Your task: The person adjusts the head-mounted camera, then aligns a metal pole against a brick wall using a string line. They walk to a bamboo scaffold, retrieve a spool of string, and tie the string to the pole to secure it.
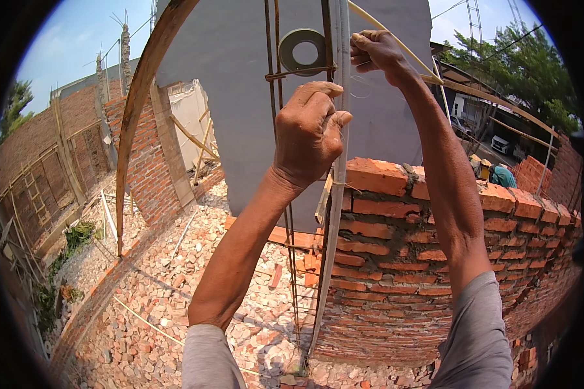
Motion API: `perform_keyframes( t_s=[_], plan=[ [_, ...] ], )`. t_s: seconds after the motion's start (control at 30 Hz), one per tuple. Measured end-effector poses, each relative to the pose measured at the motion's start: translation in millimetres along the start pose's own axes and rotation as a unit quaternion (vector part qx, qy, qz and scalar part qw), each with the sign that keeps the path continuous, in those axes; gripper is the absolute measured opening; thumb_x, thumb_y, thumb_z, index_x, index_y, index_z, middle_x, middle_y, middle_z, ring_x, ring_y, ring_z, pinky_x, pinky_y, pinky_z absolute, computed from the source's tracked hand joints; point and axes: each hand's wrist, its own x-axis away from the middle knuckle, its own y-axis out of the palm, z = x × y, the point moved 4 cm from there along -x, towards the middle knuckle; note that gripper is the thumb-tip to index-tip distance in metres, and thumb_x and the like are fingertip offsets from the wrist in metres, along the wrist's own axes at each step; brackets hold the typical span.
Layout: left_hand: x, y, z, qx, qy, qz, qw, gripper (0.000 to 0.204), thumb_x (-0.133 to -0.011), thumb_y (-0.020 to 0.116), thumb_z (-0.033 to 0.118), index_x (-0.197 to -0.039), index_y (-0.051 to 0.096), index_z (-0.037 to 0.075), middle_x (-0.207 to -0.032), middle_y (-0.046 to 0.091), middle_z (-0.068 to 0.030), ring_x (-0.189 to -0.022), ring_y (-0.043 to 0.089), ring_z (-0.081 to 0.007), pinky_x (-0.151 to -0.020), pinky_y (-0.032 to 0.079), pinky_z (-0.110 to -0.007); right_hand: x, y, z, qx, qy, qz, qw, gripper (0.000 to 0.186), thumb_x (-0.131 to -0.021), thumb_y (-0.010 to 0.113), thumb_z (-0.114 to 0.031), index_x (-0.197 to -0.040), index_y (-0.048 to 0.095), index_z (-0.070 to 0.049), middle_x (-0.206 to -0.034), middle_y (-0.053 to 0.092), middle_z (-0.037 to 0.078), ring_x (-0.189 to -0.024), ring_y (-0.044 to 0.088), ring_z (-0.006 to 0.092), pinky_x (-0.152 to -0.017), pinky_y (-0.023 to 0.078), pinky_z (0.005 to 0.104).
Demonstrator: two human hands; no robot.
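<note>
A tall rebar frame (272,39) with cross ties stands in front of me, and a pale grey upright pole (335,214) runs alongside it. On an upper cross tie rests a dark grey ring-shaped roll (284,49), its kind unclear. My left hand (308,133) is closed just below that tie, against the frame and pole; what its fingers hold, if anything, is hidden. Higher up, right of the pole, my right hand (379,53) is closed in a pinch. A faint thin line curves below it, but I cannot make out what the fingers grip.
A rough brick wall (396,259) stands at the right of the pole. Behind rises a smooth grey wall (240,129). Brick rubble (156,305) covers the ground at left. A curved wooden strip (131,129) stands at left, and a pale yellow strip (396,40) slants behind my right hand.
</note>
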Motion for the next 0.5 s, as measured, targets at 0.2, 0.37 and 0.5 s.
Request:
perform_keyframes(
  t_s=[0.2,0.37,0.5],
  plan=[
    [-24.8,-10.8,-21.4,0.061,-0.077,0.023,0.995,0.007,-0.082,0.066,-0.002,-0.076,0.063,-0.002,-0.091,0.071,-0.0136,-0.079,0.069,-0.0185,-0.069,0.056,-0.029,49.3,-27.3,-19.9,0.189,-0.012,-0.136,0.972,0.044,-0.089,0.063,-0.039,-0.105,0.065,0.002,-0.09,0.069,0.018,-0.082,0.071,0.0231,-0.066,0.061,0.0359],
    [-55.3,-14.4,-51.7,0.195,-0.167,0.087,0.963,0.012,-0.084,0.063,0.003,-0.073,0.063,-0.002,-0.082,0.07,-0.0149,-0.072,0.07,-0.0172,-0.066,0.06,-0.031,79.3,-39.6,-17.0,0.195,0.008,-0.184,0.963,0.041,-0.082,0.07,-0.035,-0.101,0.067,0.002,-0.084,0.067,0.017,-0.077,0.068,0.0239,-0.065,0.057,0.0383],
    [-74.2,-7.0,-58.4,0.207,-0.18,0.087,0.958,0.019,-0.087,0.059,0.002,-0.069,0.059,-0.001,-0.081,0.069,-0.0181,-0.075,0.071,-0.0194,-0.071,0.061,-0.032,66.5,-34.6,-10.1,0.248,-0.081,-0.12,0.958,0.023,-0.084,0.069,-0.025,-0.088,0.07,-0.003,-0.078,0.065,0.011,-0.071,0.058,0.0214,-0.067,0.049,0.0398]
  ],
)
